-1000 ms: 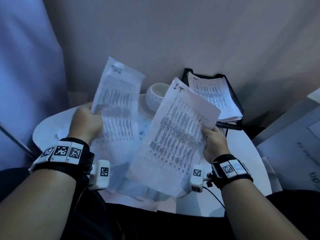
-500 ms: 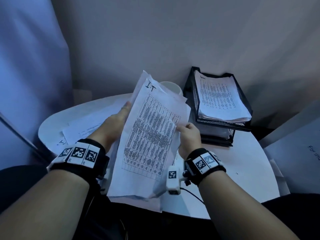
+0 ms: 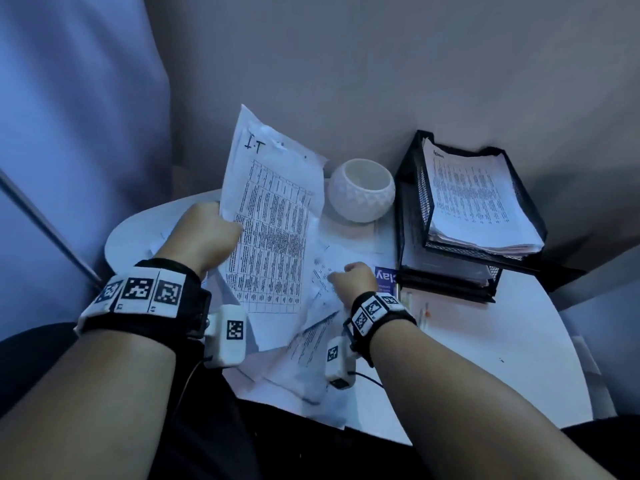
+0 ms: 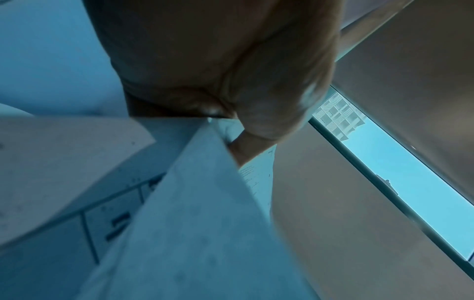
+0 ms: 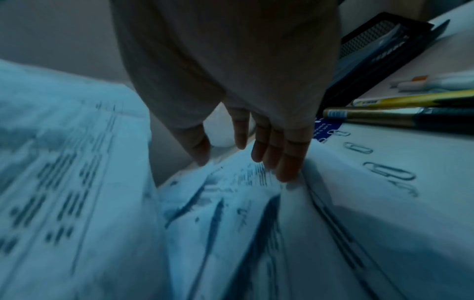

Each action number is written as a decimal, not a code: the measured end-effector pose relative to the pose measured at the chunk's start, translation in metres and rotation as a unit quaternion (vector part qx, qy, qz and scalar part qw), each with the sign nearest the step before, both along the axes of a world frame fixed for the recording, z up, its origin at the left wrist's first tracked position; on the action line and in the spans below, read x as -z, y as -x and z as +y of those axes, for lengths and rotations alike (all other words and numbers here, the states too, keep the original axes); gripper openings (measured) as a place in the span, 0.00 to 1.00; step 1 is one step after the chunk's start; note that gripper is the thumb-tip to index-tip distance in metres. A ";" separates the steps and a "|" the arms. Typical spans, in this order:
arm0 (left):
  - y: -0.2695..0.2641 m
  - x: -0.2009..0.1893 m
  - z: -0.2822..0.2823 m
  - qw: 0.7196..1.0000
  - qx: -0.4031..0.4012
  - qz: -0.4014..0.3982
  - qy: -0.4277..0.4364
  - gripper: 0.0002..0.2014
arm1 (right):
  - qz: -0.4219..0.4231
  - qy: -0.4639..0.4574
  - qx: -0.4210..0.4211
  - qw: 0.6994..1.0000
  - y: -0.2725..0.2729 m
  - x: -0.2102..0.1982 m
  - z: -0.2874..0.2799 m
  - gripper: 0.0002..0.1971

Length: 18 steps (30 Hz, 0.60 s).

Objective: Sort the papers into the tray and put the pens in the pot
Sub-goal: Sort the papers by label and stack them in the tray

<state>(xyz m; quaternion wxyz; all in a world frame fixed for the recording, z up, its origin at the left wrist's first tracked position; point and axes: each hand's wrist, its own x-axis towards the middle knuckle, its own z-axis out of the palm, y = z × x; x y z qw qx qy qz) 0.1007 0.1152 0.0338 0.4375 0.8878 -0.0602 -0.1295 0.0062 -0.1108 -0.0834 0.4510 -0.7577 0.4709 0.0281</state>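
Note:
My left hand [image 3: 207, 233] grips the left edge of a few printed sheets marked "I.T" [image 3: 273, 216] and holds them upright over the table; in the left wrist view the thumb [image 4: 269, 105] pinches the paper [image 4: 205, 203]. My right hand [image 3: 353, 277] reaches down with straight fingers [image 5: 287, 166] that touch the loose papers [image 5: 243, 203] lying on the table. An empty white pot [image 3: 362, 190] stands behind them. The black mesh tray [image 3: 408, 216] at the right holds a stack of papers [image 3: 478, 202]. Several pens [image 5: 384, 113] lie right of my right hand.
A blue card [image 3: 386, 278] lies by the tray's foot. Paper clips [image 5: 389, 172] lie on a sheet beside the pens. The round white table [image 3: 485, 358] stands in a corner, walls behind and left. More loose sheets [image 3: 311, 368] hang over the near edge.
My right hand has let go of the "I.T" sheets and dropped to the loose papers on the table. The left hand now holds the sheets alone, further left.

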 end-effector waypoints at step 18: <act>-0.004 0.004 -0.002 0.999 0.020 -0.016 -0.023 0.09 | -0.035 0.068 -0.088 0.993 0.027 -0.008 -0.019 0.12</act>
